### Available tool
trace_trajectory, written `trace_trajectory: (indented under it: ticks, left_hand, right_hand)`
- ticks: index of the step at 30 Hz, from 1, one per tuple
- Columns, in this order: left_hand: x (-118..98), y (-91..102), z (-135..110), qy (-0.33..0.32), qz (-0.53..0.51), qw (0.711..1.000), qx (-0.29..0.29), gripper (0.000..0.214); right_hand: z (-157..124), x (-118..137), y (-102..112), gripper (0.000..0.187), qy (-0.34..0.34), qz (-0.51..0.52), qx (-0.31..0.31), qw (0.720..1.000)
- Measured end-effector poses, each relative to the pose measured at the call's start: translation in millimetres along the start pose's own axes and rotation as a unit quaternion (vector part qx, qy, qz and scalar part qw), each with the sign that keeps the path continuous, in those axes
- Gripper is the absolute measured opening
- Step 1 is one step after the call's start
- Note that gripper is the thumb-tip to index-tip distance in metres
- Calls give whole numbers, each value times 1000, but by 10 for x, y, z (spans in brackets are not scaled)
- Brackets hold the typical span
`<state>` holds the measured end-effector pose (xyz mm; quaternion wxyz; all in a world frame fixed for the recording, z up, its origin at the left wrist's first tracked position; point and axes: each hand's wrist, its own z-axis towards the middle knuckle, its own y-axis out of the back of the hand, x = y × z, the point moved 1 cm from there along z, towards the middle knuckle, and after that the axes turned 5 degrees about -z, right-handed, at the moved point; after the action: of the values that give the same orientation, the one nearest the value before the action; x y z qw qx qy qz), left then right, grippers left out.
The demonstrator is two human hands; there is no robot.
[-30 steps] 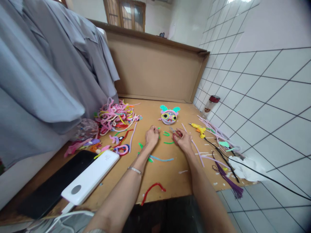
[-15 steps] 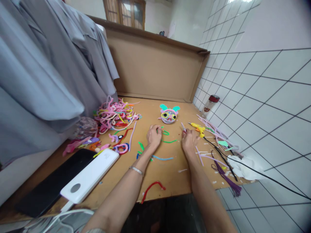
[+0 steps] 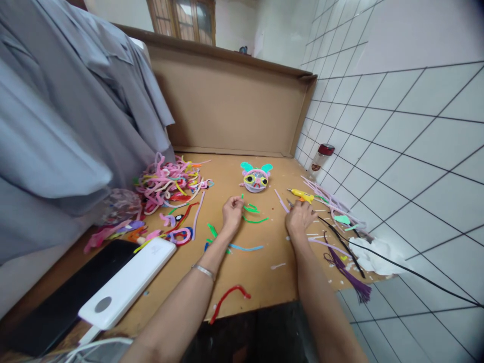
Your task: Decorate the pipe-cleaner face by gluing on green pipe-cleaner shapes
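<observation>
My left hand (image 3: 233, 212) is closed in a pinch, with a small green pipe cleaner piece (image 3: 242, 196) showing at its fingertips. Beside it on the table lie a bent green pipe cleaner (image 3: 251, 207) and a longer green strip (image 3: 256, 220). My right hand (image 3: 300, 217) is open, fingers spread over the handle of a yellow glue gun (image 3: 302, 195); the handle is mostly hidden. A small metal-tipped tool (image 3: 290, 203) pokes out at its left side, the rest covered. Beyond both hands sits a round animal-face craft (image 3: 256, 180) with teal ears.
At left are a heap of pipe cleaners (image 3: 162, 184), a white power bank (image 3: 128, 282) and a black phone-like slab (image 3: 71, 297). To the right lie a purple tassel (image 3: 350, 277), white tissue (image 3: 372, 254) and a black cord (image 3: 423, 276). A red-capped jar (image 3: 320, 160) stands by the tiles.
My right hand has moved right, from the red-handled tool toward the glue gun, its fingers spreading. The left hand keeps its pinch. The whole view has shifted slightly.
</observation>
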<state>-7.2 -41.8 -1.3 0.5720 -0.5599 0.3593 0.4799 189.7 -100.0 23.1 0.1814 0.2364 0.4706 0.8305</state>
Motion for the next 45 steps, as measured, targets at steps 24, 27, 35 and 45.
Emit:
trace_trajectory:
  ticks: [24, 27, 35, 45]
  left_hand:
    - [46, 55, 104, 59, -120, 991, -15, 15]
    - [32, 51, 104, 50, -107, 993, 7, 14]
    - [16, 36, 56, 24, -91, 995, 22, 9]
    - [30, 10, 40, 84, -109, 989, 58, 14]
  right_hand:
    - [-386, 992, -495, 45, 89, 499, 76, 859]
    - [-385, 909, -424, 45, 118, 454, 36, 883]
    - [-345, 812, -478, 32, 19, 541, 41, 840]
    - [-363, 812, -359, 30, 186, 416, -8, 890]
